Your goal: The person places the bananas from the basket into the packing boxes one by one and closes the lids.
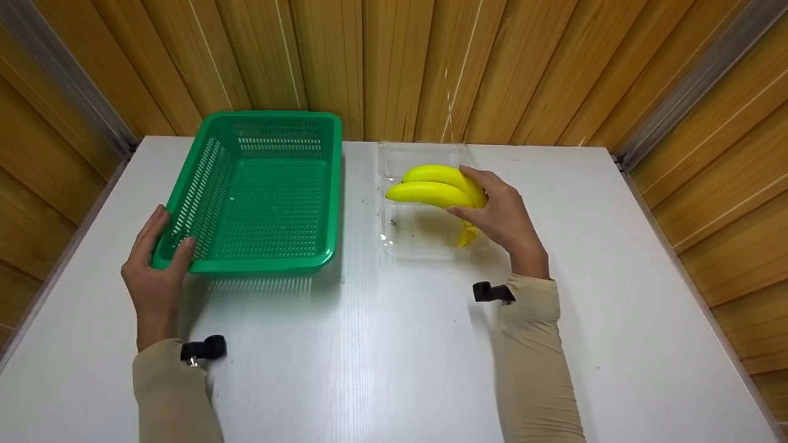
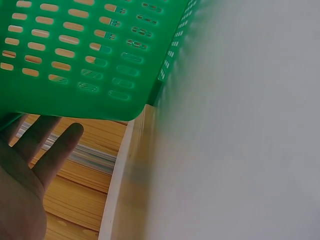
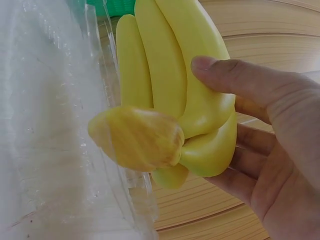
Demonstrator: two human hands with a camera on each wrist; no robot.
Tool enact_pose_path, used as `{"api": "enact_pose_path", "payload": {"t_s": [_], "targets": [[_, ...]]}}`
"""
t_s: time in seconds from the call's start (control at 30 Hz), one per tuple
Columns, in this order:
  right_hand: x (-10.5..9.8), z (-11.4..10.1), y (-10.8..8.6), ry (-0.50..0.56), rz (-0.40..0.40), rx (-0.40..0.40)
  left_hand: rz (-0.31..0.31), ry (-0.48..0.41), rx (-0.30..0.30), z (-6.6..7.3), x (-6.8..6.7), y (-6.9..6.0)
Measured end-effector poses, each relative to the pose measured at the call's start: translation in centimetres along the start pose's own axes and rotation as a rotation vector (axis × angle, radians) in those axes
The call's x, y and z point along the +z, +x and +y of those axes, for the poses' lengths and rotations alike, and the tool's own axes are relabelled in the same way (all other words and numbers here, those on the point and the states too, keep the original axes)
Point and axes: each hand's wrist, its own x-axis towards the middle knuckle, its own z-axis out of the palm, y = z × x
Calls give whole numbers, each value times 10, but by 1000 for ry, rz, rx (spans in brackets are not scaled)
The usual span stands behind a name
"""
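A green plastic basket [image 1: 335, 203] with slotted walls stands at the left, and nothing lies inside it. My left hand [image 1: 157, 271] holds its near left corner, thumb over the rim and fingers along the outside. In the left wrist view, the slotted basket wall [image 2: 95, 75] rises beside the fingers. My right hand [image 1: 502, 212] grips a bunch of yellow bananas [image 1: 431, 194], thumb on the near side. The bunch is above a clear plastic tray [image 1: 425, 252]. Its brownish stem end [image 3: 137, 140] faces the right wrist camera.
Both things are on a white table [image 1: 357, 369]. Wood-patterned panels [image 1: 394, 67] close off the back and sides, close behind the basket and tray. The tray has see-through walls [image 3: 97, 50] that are hard to make out against the white surface.
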Motion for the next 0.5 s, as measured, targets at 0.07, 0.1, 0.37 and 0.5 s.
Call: {"api": "enact_pose_path", "payload": {"t_s": [0.07,0.1,0.37,0.5], "targets": [[1,1,0,2,-5,4,0,0,3,0,0,0],[1,2,1,1,-7,5,-1,-3,3,0,0,0],[4,5,1,8,-23,23,-4,2,-27,0,0,0],[6,7,2,24,-28,28,-7,2,-18,1,-1,1]]}}
